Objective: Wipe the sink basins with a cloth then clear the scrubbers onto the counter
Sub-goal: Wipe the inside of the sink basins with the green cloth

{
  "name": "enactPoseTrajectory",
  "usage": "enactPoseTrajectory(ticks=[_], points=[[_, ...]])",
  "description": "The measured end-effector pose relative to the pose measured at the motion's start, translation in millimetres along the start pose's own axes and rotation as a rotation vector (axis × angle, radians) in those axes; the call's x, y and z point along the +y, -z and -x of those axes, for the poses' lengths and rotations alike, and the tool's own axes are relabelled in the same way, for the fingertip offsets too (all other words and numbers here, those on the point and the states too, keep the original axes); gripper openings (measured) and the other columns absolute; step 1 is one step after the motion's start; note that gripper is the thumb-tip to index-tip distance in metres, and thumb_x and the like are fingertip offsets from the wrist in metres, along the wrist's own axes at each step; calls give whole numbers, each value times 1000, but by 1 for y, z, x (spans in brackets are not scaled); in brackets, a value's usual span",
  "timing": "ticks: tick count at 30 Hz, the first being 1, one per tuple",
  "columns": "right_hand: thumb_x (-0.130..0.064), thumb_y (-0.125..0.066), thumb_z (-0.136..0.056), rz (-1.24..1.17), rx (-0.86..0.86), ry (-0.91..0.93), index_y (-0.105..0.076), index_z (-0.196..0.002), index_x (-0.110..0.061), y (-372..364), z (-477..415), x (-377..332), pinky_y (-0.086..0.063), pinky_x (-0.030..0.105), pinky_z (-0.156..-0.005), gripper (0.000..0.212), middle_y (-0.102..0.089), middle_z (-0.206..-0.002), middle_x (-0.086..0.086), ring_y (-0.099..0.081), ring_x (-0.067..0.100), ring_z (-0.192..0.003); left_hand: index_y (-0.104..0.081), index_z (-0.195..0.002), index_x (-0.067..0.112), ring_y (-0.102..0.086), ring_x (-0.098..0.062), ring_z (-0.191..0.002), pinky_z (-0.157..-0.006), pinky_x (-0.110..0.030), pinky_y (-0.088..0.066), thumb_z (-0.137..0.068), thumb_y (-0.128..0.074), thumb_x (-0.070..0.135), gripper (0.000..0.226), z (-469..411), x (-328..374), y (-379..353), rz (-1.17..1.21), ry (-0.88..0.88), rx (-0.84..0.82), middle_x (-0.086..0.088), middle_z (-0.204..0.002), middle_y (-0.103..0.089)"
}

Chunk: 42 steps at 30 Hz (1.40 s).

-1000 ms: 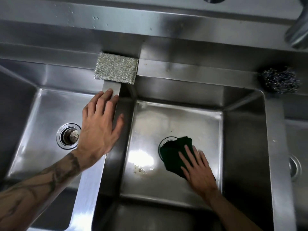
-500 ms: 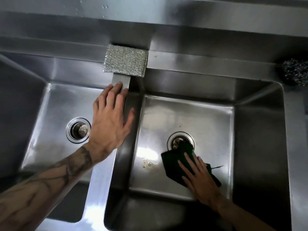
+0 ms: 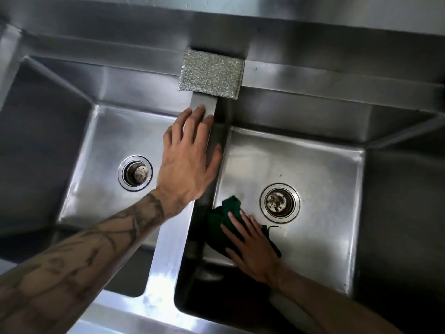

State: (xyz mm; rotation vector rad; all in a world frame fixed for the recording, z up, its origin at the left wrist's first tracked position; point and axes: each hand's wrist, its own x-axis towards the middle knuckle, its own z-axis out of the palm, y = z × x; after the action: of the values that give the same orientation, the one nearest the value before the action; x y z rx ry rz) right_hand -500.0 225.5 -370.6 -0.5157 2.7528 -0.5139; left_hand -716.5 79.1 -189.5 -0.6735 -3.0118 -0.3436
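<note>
A stainless double sink fills the view. My right hand (image 3: 250,244) presses flat on a dark green cloth (image 3: 222,221) at the near left of the right basin (image 3: 320,165), just left of its drain (image 3: 279,203). My left hand (image 3: 190,155) rests flat, fingers spread, on the steel divider (image 3: 173,249) between the basins and holds nothing. A silver rectangular scrubber (image 3: 211,74) lies on the back ledge at the far end of the divider, a little beyond my left fingertips.
The left basin (image 3: 101,145) has a drain (image 3: 135,173) with a strainer. A steel back ledge (image 3: 337,80) runs behind both basins, and a raised backsplash (image 3: 240,10) stands above it. The near rim (image 3: 134,319) crosses the bottom.
My right hand has slid the green cloth to the left, off the right drain, towards the divider wall. The steel wool ball at the far right has left the view. My left hand stays on the divider.
</note>
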Motion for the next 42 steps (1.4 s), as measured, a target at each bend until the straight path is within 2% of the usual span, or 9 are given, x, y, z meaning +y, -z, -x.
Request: enactPoseTrajectory(ticks=[3,7,13,18,26,29,33,36,42], points=[[-55,-45,-99,52,-20,60,-31,-158,-28,11,-18,3,-19,58,-124,67,-19,-169,8,-11,35,-157,-45,-153,9,-31,-35,-155,-122,-53,-32,-102,-51,39,59,0,-1,-1,-1,1,5,-13,-165,-38],[-57,-40,-103,28,-62,108,-30,-159,-25,7,-36,-1,-21,55,-124,65,-15,-170,8,-6,31,-158,-44,-153,10,-31,-35,-156,-122,-52,-32,-102,-50,39,59,1,-1,-1,-15,2,5,-13,-166,-38],[-56,-34,-107,92,-107,392,-30,-158,-34,-9,0,8,-21,53,-125,56,-12,-171,5,-6,28,-158,-45,-153,9,-31,-34,-156,-122,-52,-33,-103,-48,41,59,1,-1,-1,-24,9,13,-13,-165,-39],[-53,-37,-107,84,-86,383,-34,-157,-34,-8,5,16,-25,53,-124,54,-17,-170,4,-11,27,-158,-46,-152,10,-33,-34,-155,-122,-52,-33,-103,-50,41,58,1,-2,-2,-32,10,23,-12,-165,-40],[-51,-40,-106,202,-160,336,-26,-160,-32,15,111,101,-22,54,-123,59,-17,-170,4,-16,29,-157,-47,-151,8,-35,-37,-153,-122,-52,-32,-103,-50,40,58,2,0,-1,-25,0,44,-14,-164,-41],[-51,-38,-107,182,-176,351,-23,-161,-34,14,95,86,-27,56,-122,59,-16,-170,5,-13,31,-157,-47,-152,9,-35,-37,-153,-123,-52,-32,-102,-50,42,60,1,1,0,-24,6,32,-15,-164,-41],[-52,-31,-108,154,-172,436,-26,-159,-37,2,33,44,-20,55,-125,53,-16,-170,4,-7,29,-158,-47,-151,9,-35,-37,-153,-122,-52,-32,-102,-50,41,59,1,0,0,-32,0,40,-14,-163,-41],[-52,-31,-108,159,-183,396,-30,-158,-36,-3,22,32,-21,56,-124,52,-15,-170,3,-7,28,-158,-46,-151,10,-35,-37,-152,-122,-51,-31,-102,-50,41,58,1,1,1,-29,0,33,-13,-164,-40],[-51,-36,-107,290,-203,277,-25,-160,-33,23,117,97,-23,55,-123,58,-15,-170,6,-13,31,-157,-46,-150,8,-34,-39,-152,-121,-53,-29,-102,-50,41,58,2,2,4,-5,-7,25,-15,-163,-40]])
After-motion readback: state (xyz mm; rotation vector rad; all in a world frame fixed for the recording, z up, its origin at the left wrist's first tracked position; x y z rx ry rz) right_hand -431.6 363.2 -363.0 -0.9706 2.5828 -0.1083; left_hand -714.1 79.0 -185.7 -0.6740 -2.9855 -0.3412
